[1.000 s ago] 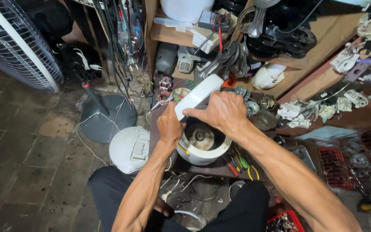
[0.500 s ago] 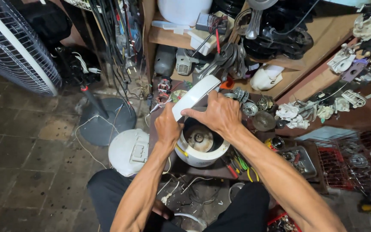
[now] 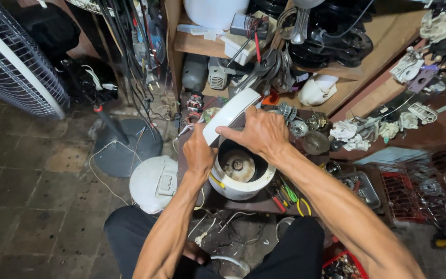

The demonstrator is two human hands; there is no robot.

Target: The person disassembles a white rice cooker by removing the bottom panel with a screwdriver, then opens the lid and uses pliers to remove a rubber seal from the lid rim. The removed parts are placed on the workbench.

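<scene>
Tiled floor (image 3: pixel 32 206) fills the left half of the frame, w/ a fan grille (image 3: pixel 11 67) at upper left and a round grey fan base (image 3: pixel 125 147) just right of it. Wooden shelves (image 3: pixel 367 67) run across the top and upper right, crammed w/ motors, cables and white plastic parts. Center frame, a small dark tabletop (image 3: pixel 249 204) carries a white rice cooker body (image 3: pixel 241 173), open on top, metal heating plate visible inside. A white lid (image 3: pixel 153 183) lies on the floor just left of the tabletop. Left hand (image 3: pixel 198 154) is closed on the cooker's left rim; right hand (image 3: pixel 256 133) grips a curved white panel (image 3: pixel 231 114), tilted up over the cooker's back edge. Red- and green-handled tools (image 3: pixel 285 196) lie on the tabletop, lower right of the cooker.
</scene>
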